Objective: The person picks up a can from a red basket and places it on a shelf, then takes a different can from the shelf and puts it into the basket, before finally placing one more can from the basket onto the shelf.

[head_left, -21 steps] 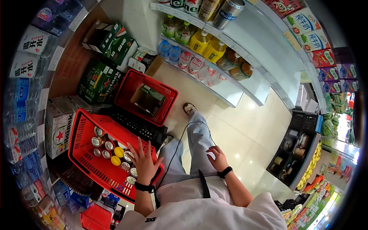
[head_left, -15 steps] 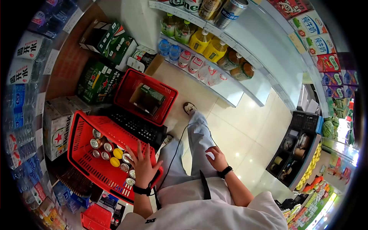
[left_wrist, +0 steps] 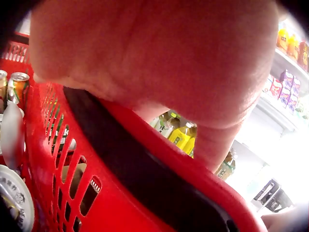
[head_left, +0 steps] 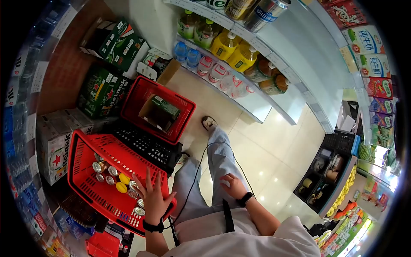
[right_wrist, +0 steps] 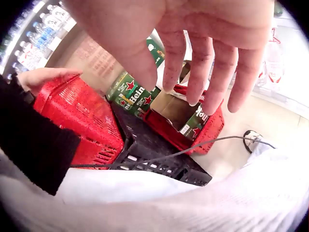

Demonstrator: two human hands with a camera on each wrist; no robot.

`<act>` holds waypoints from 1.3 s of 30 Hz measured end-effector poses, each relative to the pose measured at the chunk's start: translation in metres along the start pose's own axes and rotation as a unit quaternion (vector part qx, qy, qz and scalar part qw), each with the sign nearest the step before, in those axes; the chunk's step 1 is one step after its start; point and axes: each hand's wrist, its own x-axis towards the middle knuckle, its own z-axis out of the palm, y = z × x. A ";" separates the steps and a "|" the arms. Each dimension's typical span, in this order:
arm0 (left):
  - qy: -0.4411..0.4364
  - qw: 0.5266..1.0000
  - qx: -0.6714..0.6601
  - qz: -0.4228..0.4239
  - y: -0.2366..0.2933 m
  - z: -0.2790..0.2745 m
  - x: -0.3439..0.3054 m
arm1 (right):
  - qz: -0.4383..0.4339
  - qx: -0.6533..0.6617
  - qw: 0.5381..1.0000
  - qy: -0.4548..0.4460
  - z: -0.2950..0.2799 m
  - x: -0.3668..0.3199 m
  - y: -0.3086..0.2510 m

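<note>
With fingers spread, my left hand (head_left: 155, 204) lies over the near rim of a red shopping basket (head_left: 130, 157). The left wrist view shows the palm close over the rim (left_wrist: 212, 186), its thumb on the outer side. Inside the basket stand several drink cans (head_left: 113, 171), silver-topped, and yellow-topped ones (head_left: 122, 187); the left hand partly covers some. My right hand (head_left: 234, 186) hangs loosely in front of the right thigh and holds nothing. Its fingers (right_wrist: 197, 72) droop, slightly bent, in the right wrist view.
A black crate (head_left: 145, 137) stands beside the basket, next to another red basket (head_left: 185, 122) holding a cardboard box (head_left: 159, 113). Beer cartons (head_left: 100, 92) stack behind. Bottle shelves (head_left: 257, 105) rise ahead; packed water (head_left: 17, 145) lines the left. A thin cable (head_left: 198, 171) crosses the legs.
The head view has shifted, so the baskets and cartons sit farther left and the basket with cans lower. The right hand appears slightly lower and farther left; the left hand stays at the rim.
</note>
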 end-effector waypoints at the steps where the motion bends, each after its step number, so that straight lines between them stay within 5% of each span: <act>1: 0.003 1.000 -0.013 0.004 0.000 0.001 0.000 | 0.008 0.002 1.000 0.002 0.000 0.000 0.002; 16: -0.052 0.998 0.014 -0.040 0.005 -0.003 0.003 | 0.026 0.042 0.999 0.018 -0.005 -0.001 0.019; 39: -0.025 0.998 -0.046 -0.021 -0.002 0.001 0.001 | -0.012 0.016 1.000 0.009 -0.064 0.025 -0.003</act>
